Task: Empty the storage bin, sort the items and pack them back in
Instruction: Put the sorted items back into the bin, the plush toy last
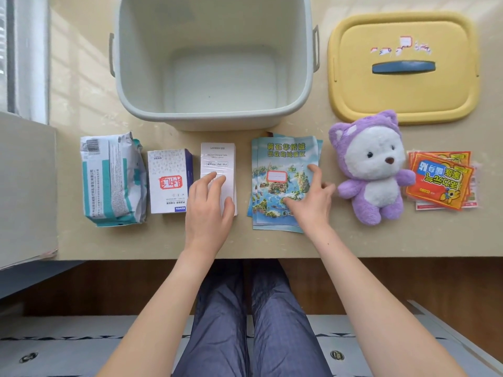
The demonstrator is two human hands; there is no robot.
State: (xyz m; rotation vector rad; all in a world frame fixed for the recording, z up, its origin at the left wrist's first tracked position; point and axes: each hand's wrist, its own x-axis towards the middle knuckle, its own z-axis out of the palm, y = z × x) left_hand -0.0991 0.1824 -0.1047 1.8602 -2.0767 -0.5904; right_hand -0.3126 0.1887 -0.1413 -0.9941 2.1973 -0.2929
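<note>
Sorting stage, apparently near its end, with packing back still ahead. Furthest out past the left hand [209, 205]: a sealed teal-and-white pouch [113, 180], then a white box with a red stamp [169, 182] just beside that hand. Left hand flat, fingers loosely spread, resting on a tall white cable box [217, 161], gripping nothing. Beyond both hands, the grey storage bin [215, 115], empty inside. Right hand [310, 197] open, fingers splayed on a stack of blue map booklets [283, 159], holding nothing. Past it, a purple plush bear [373, 170], red warmer packets [441, 180], and further off the yellow lid [402, 91]. Next: closing on one group and lowering it in. Small print unreadable; booklet count unclear; bin's far rim cut off
</note>
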